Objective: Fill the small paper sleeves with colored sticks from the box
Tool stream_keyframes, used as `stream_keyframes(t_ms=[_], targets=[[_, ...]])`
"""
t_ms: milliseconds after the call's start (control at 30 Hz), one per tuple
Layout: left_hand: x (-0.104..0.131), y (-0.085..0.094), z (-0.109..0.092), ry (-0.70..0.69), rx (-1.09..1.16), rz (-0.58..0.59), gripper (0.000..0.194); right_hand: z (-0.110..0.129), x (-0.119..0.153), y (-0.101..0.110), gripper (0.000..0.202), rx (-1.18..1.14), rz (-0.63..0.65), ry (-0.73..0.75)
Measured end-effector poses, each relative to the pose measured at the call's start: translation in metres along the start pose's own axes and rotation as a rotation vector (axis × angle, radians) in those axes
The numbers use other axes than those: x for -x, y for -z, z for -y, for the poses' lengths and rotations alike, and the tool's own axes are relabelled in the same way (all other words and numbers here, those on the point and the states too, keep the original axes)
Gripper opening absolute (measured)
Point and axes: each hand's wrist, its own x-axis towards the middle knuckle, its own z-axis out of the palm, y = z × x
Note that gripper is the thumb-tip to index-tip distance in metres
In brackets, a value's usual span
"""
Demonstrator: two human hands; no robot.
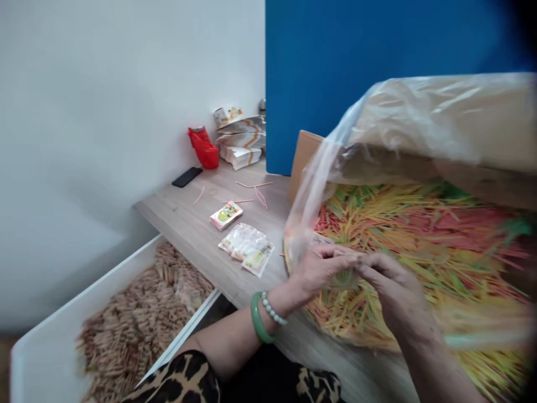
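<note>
My left hand, with a green bangle and a pale bead bracelet on its wrist, meets my right hand at the fingertips. Both are closed in a pinch on a small clear packet, which is partly hidden by the fingers and blurred. They are over the near left side of a plastic-lined carton full of thin yellow, red and green sticks. On the table left of my hands lies a fanned row of small printed clear packets. Behind it sits a stack of printed cards or packets.
Several loose pinkish sticks lie on the wooden table, near a black phone. A red bag and stacked printed packaging stand behind. Below left, a white bin holds many brownish bundles. Clear plastic lining drapes the carton's edge.
</note>
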Motion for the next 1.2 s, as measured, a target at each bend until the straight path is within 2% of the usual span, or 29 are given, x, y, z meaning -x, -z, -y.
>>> stream_keyframes(t_ms=[100, 200, 267, 333, 433, 467, 533, 633, 700, 800, 900, 1000, 1067, 1133, 1200], targets=[[0.007, 0.009, -0.007, -0.121, -0.178, -0.077, 0.015, 0.001, 0.003, -0.016, 0.023, -0.066, 0.102, -0.019], [0.015, 0.022, -0.013, -0.188, -0.288, -0.056, 0.015, 0.006, 0.008, -0.037, 0.026, -0.062, 0.218, -0.044], [0.021, 0.03, -0.016, -0.157, -0.286, -0.075, 0.013, 0.009, 0.012, -0.053, 0.018, -0.056, 0.228, -0.043], [0.029, 0.04, -0.019, -0.081, -0.262, -0.15, 0.011, 0.011, 0.016, -0.067, 0.014, -0.065, 0.239, -0.046], [0.041, 0.06, -0.025, -0.044, -0.358, -0.265, 0.01, 0.012, 0.016, -0.076, 0.014, -0.004, 0.336, -0.026], [0.043, 0.069, -0.027, -0.056, -0.432, -0.289, 0.011, 0.012, 0.014, -0.074, 0.014, 0.069, 0.337, -0.012], [0.045, 0.087, -0.028, -0.086, -0.641, -0.353, 0.017, 0.01, 0.007, -0.064, 0.015, 0.316, 0.232, 0.0], [0.043, 0.112, -0.02, -0.082, -1.16, -0.472, 0.02, 0.006, -0.007, -0.047, 0.015, 0.781, 0.003, -0.027], [0.039, 0.124, -0.008, -0.028, -1.518, -0.491, 0.023, 0.004, -0.015, -0.043, 0.021, 1.01, -0.018, -0.06], [0.035, 0.135, 0.01, 0.045, -1.821, -0.471, 0.035, 0.001, -0.02, -0.047, 0.028, 1.161, 0.027, -0.087], [0.033, 0.145, 0.016, 0.068, -1.887, -0.474, 0.047, -0.003, -0.02, -0.052, 0.017, 1.106, 0.031, -0.067], [0.036, 0.147, 0.006, -0.021, -1.844, -0.525, 0.052, -0.009, -0.02, -0.047, 0.004, 0.939, -0.043, -0.078], [0.041, 0.138, -0.004, -0.217, -1.728, -0.577, 0.049, -0.011, -0.02, -0.04, 0.003, 0.756, -0.072, -0.072], [0.046, 0.116, -0.012, -0.433, -1.538, -0.548, 0.04, -0.01, -0.017, -0.032, 0.006, 0.518, -0.078, -0.039], [0.046, 0.087, -0.015, -0.53, -1.347, -0.404, 0.031, -0.005, -0.014, -0.025, 0.009, 0.289, -0.045, 0.001]])
